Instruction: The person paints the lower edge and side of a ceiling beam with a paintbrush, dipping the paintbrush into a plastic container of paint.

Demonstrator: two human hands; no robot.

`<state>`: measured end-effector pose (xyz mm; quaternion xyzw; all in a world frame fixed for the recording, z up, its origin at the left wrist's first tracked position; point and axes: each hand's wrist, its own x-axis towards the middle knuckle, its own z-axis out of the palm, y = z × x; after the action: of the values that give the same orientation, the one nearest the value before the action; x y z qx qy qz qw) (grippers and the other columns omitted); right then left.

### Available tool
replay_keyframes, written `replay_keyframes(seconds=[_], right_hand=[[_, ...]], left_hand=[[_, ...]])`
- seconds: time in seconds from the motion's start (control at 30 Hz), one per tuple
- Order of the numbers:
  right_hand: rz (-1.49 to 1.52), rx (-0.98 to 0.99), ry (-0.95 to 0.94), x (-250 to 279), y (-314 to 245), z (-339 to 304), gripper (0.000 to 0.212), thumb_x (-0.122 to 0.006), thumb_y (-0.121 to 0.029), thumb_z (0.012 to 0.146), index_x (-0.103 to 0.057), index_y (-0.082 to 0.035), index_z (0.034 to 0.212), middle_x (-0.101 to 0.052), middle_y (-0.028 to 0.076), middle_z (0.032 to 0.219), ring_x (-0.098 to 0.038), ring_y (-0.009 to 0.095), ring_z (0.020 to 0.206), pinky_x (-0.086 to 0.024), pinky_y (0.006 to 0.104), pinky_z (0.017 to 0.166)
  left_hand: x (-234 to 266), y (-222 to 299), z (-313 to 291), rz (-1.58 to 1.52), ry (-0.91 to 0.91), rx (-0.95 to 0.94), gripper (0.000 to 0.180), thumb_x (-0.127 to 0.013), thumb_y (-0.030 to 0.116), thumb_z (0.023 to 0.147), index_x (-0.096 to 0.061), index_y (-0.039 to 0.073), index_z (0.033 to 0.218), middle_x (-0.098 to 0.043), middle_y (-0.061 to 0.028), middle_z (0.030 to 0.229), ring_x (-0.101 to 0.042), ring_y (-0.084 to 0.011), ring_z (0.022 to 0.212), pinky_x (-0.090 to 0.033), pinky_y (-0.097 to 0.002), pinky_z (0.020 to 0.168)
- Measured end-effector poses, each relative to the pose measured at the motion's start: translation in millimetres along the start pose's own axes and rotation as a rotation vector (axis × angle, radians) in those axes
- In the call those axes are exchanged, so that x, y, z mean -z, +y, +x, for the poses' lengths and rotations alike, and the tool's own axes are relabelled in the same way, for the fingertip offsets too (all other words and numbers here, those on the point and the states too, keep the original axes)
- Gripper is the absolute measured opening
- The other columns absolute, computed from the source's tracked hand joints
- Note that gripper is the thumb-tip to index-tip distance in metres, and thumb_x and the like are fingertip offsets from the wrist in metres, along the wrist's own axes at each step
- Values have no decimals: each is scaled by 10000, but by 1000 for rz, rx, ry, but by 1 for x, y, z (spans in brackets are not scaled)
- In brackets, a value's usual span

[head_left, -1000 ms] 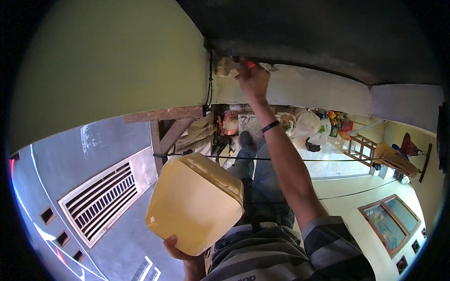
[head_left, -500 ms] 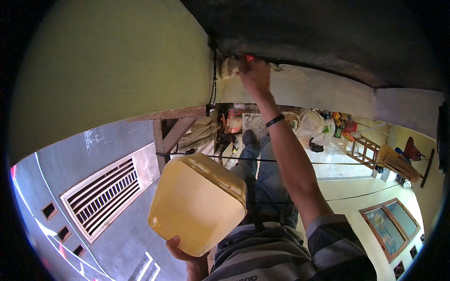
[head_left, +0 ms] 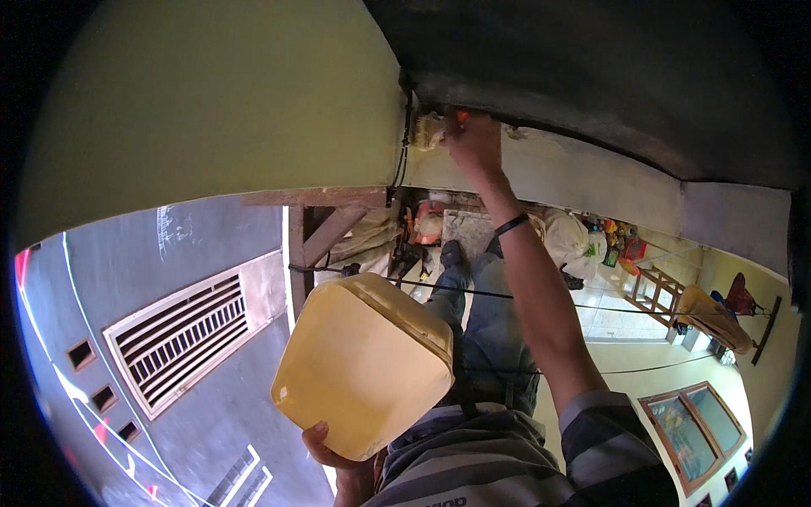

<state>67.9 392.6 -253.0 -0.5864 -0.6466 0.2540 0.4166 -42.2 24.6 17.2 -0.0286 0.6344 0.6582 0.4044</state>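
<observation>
My left hand point(head_left: 334, 452) grips the lower edge of a yellowish square plastic bucket point(head_left: 363, 363), its thumb lying on the outside. The bucket is tilted in front of my torso, and its inside is hidden. My right arm is stretched far up, with the right hand point(head_left: 476, 145) closed at a pale wall band point(head_left: 583, 165) just under a dark overhang point(head_left: 591, 76). A red handle point(head_left: 461, 117) shows at its fingers; the rest of that tool is covered. Beside the fingers is a rough, pale patch point(head_left: 428, 131), and I cannot tell whether it belongs to the tool or the wall.
Thin black cables point(head_left: 524, 297) cross in front of my legs. A wooden brace point(head_left: 325, 228) juts out at the left below a green wall point(head_left: 211, 101). Far below are white bags point(head_left: 566, 237), a wooden rack point(head_left: 655, 291) and tiled floor. A window point(head_left: 697, 431) lies at lower right.
The view has shifted slightly, moving the scene a little within the picture. My right hand remains high by the wall's corner; my left still has the bucket.
</observation>
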Motion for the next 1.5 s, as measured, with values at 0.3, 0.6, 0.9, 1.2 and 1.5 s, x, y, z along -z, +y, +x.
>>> replay_keyframes(seconds=[0.3,0.6,0.9,1.2,1.5], right_hand=[[-29,41,-65,10,-1,-14,274,-573,-222,979,-685,17,906,-689,146,651,-729,198,629,-555,307,521],[113,-227,-31,31,-12,-72,337,-577,-304,979,-685,2,888,-683,154,668,-698,274,587,-542,385,531],[383,-394,-15,43,-12,-91,307,-578,-270,992,-676,18,946,-709,120,731,-724,209,642,-563,306,512],[761,-634,-47,64,-27,-97,317,-583,-276,997,-669,27,1034,-721,95,800,-735,183,727,-570,259,542],[803,-579,-30,75,-30,-91,322,-561,-272,1008,-646,33,1063,-713,118,814,-736,202,750,-596,285,576]], left_hand=[[0,2,-5,1,32,16,642,-530,384,794,-480,12,1316,-579,-149,1194,-586,-291,1096,-478,-402,904],[-18,1,-3,-59,-13,-11,624,-521,381,808,-482,5,1305,-578,-149,1198,-585,-286,1104,-477,-415,914],[-4,-7,1,50,-158,-74,583,-438,439,885,-496,16,1281,-577,-140,1199,-575,-257,1130,-476,-396,942],[-15,-7,-3,83,-218,-99,592,-420,454,905,-484,28,1310,-567,-127,1240,-554,-248,1166,-458,-407,968],[18,-16,-6,434,-22,-275,585,-425,474,914,-467,52,1317,-539,-139,1268,-543,-260,1179,-466,-454,961]])
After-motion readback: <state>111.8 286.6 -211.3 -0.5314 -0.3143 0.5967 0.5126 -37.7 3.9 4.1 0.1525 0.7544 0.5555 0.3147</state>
